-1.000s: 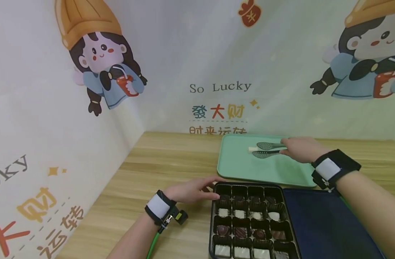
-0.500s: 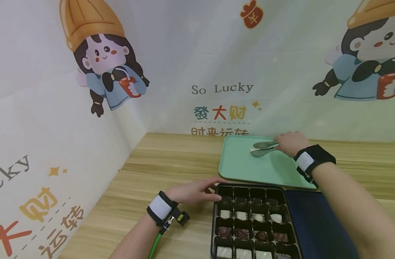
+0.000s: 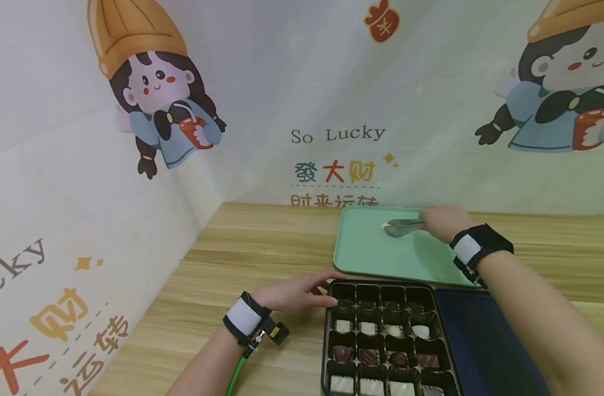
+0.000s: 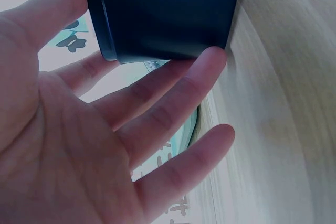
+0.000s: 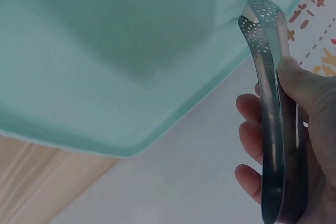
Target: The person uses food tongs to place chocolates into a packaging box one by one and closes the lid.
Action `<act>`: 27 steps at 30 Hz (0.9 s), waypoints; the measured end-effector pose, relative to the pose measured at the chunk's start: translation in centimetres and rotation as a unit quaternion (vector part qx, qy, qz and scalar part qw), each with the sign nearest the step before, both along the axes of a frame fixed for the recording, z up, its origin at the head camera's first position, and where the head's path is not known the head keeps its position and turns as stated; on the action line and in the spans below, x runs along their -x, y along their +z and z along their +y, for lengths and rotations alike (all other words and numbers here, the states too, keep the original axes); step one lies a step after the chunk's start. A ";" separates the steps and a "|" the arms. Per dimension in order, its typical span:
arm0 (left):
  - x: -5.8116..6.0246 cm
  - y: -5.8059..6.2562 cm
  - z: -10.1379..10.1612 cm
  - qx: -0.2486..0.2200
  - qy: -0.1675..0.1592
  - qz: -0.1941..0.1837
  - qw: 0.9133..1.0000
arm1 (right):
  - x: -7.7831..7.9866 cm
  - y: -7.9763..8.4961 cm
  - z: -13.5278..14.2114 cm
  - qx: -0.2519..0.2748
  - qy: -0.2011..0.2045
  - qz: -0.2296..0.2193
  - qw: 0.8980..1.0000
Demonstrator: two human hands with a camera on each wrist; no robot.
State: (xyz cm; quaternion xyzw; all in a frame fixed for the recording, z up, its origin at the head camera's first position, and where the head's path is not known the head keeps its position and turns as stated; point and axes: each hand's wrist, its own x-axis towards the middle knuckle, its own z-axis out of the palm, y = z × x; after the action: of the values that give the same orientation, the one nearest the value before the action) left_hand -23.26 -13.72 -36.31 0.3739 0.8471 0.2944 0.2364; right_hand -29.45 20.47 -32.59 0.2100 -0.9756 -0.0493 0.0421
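Metal tongs [image 3: 404,226] with perforated tips are gripped in my right hand [image 3: 446,221], over the green tray [image 3: 405,256]. Their tips have come together around a small white chocolate [image 3: 384,226], partly covered by them. In the right wrist view my thumb lies along the tongs' arm and the fingers wrap the other side. My left hand [image 3: 294,291] touches the far left corner of a black compartment box [image 3: 381,282]. The left wrist view shows long, spread fingers against the box's dark side wall [image 4: 165,17], the thumb at its edge. Rows of dark and white chocolates [image 3: 368,328] fill the box.
A dark blue flat lid or board [image 3: 480,335] lies right of the box, partly under my right forearm. Behind the wooden table [image 3: 262,236] hangs a printed cloth [image 3: 262,82]. The tray sits just beyond the box.
My right hand has moved slightly left over the tray, and the tongs' tips have closed together on the white chocolate. My left hand stays at the box's corner.
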 end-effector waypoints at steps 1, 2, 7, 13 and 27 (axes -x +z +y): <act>-0.1 -0.1 0.0 -0.001 0.001 -0.002 1.000 | -0.1 -0.1 -0.1 0.004 -0.001 -0.002 1.000; -0.1 -0.2 -0.1 -0.002 0.002 -0.005 1.000 | -0.2 -0.1 -0.2 0.006 0.001 -0.003 1.000; -0.5 -0.7 -0.3 -0.005 0.009 -0.020 1.000 | -1.3 -0.2 -0.2 0.025 0.032 0.011 0.999; -0.4 -0.9 -0.2 -0.013 0.003 -0.010 1.000 | -4.5 1.0 1.2 0.054 0.078 0.050 0.994; 0.3 -0.2 -0.1 -0.008 -0.008 -0.007 1.000 | -16.3 2.6 4.8 0.043 0.087 0.105 0.990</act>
State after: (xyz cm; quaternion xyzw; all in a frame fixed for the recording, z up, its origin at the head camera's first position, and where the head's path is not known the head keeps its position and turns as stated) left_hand -23.56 -13.81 -36.55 0.3803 0.8401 0.3020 0.2416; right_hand -13.15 25.27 -30.04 0.2859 -0.9449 -0.0255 0.1571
